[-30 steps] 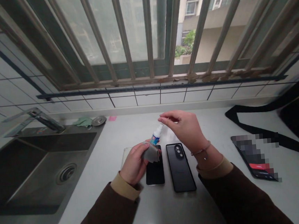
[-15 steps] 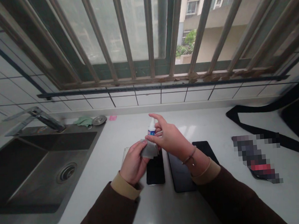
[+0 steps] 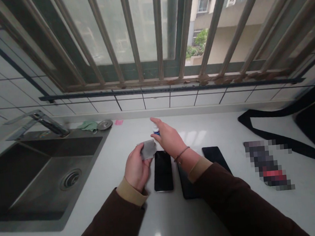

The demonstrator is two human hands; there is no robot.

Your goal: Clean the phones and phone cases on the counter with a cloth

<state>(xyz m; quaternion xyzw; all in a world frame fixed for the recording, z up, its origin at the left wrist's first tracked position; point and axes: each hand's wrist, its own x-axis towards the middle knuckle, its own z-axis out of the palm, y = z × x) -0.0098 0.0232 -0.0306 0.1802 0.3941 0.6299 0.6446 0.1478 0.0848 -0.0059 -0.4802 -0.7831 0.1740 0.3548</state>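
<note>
Spray bottle label (image 3: 156,132): we can read nothing; too small, partly hidden.
Blurred phone (image 3: 268,165): we can read nothing; pixelated.

Our left hand (image 3: 136,166) pinches a grey cloth (image 3: 148,149) just above a black phone (image 3: 162,170) lying on the desk (image 3: 314,203). Our right hand (image 3: 168,137) stretches forward, partly hiding a small spray bottle (image 3: 155,131), while our sleeve crosses a second phone (image 3: 214,154).

Free tabletop (image 3: 244,206) extends between the black phones (image 3: 162,170) and the pixelated object (image 3: 266,165), and along the near side. Obstacles: steel sink (image 3: 52,145), left; black strap (image 3: 284,145), right.
</note>
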